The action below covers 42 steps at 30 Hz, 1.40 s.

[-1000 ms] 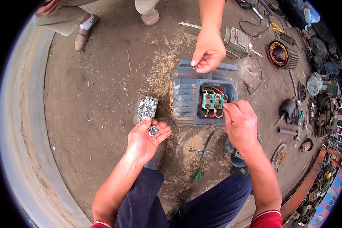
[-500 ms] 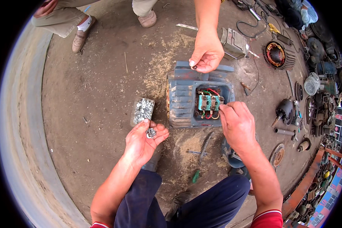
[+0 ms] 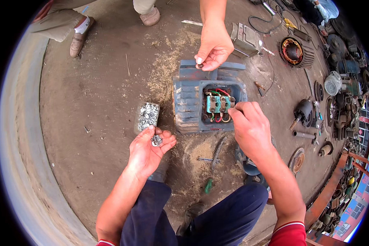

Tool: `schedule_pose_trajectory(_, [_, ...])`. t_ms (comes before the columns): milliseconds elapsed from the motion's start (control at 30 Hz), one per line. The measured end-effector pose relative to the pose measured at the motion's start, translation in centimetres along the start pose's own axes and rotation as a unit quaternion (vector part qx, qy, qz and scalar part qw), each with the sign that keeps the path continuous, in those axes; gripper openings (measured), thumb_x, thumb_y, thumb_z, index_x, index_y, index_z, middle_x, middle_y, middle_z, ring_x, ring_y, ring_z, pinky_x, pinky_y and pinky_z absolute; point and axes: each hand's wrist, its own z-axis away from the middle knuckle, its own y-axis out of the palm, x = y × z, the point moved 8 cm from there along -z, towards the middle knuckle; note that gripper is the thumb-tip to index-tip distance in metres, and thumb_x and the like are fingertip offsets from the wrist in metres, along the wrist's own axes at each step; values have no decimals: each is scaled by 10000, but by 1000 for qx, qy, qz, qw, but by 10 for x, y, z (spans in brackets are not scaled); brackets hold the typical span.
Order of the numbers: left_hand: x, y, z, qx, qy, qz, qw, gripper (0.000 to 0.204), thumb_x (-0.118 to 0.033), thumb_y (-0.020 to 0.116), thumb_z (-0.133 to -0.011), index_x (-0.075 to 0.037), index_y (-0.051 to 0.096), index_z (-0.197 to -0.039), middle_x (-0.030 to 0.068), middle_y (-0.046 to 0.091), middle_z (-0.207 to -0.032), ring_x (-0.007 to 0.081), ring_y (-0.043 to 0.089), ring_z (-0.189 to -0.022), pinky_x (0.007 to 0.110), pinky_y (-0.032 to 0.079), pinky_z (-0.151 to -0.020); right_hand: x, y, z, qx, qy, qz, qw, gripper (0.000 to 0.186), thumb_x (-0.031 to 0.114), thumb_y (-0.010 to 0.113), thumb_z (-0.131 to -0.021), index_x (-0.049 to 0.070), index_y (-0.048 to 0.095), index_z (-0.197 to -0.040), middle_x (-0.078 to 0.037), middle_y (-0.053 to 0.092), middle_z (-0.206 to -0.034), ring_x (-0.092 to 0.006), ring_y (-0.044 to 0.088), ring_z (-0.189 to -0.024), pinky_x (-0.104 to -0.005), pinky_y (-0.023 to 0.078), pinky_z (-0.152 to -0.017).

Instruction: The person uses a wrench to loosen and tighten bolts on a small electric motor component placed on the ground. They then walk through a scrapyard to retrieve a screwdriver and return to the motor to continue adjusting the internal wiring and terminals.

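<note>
My left hand (image 3: 148, 148) is palm up with its fingers curled round a few shiny nuts (image 3: 156, 140). Just beyond it stands a clear plastic box (image 3: 137, 119) filled with small silvery nuts and washers (image 3: 148, 115). My right hand (image 3: 251, 125) pinches its thumb and forefinger together at the right end of a turquoise terminal block (image 3: 216, 105); whatever lies between those fingertips is hidden. Red, green and pale wires run to the block, inside the open connection box of a blue-grey electric motor (image 3: 186, 105). Another person's hand (image 3: 214, 46) pinches a small dark piece (image 3: 200, 65) above the motor's far side.
A green-handled screwdriver (image 3: 208, 185) lies between my knees and the motor. A metal box (image 3: 245, 40) and a wound stator (image 3: 293, 51) stand beyond, right. Motor parts line the right side, including a rusty disc (image 3: 297, 160). Another person's shoe (image 3: 76, 44) is far left.
The whole view has shifted slightly, moving the scene a little left and up. My right hand stays at the block's right end, my left keeps the nuts, and the other person's hand still hovers.
</note>
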Motion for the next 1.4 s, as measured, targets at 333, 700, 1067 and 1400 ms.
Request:
schedule_pose_trajectory(333, [1,-1,0,9,10,-1,1000,235,-235,491,-1084,-37,552,-974,157,634,-951,328,676,-969,510,580,-947,-9,2,6,-63,35,-31,997,257,-11,696,-758,32,713,-1011,-92,632,-956,-290,639,-895,-391,568,-736])
schedule_pose_trajectory(700, [-2,-1,0,7,6,-2,1000,255,-233,473,-1091,-21,564,-982,176,647,-969,349,678,-951,513,587,-921,-8,2,3,-71,50,-17,996,169,72,761,-794,50,700,-950,-67,601,-831,-269,622,-776,-388,539,-652])
schedule_pose_trajectory(1067, [0,-2,0,10,6,9,1000,259,-227,479,-1090,-14,575,-980,180,662,-945,358,691,-940,514,597,-902,-9,5,-5,-34,33,83,995,275,208,802,-783,107,549,-742,-57,551,-735,-255,595,-695,-373,496,-588])
schedule_pose_trajectory(1400, [0,-3,0,11,3,10,1000,255,-222,481,-1089,-12,573,-979,183,661,-953,360,691,-944,514,597,-905,-6,0,-12,0,7,87,996,232,201,749,-839,108,557,-747,-71,561,-705,-276,600,-663,-412,508,-586])
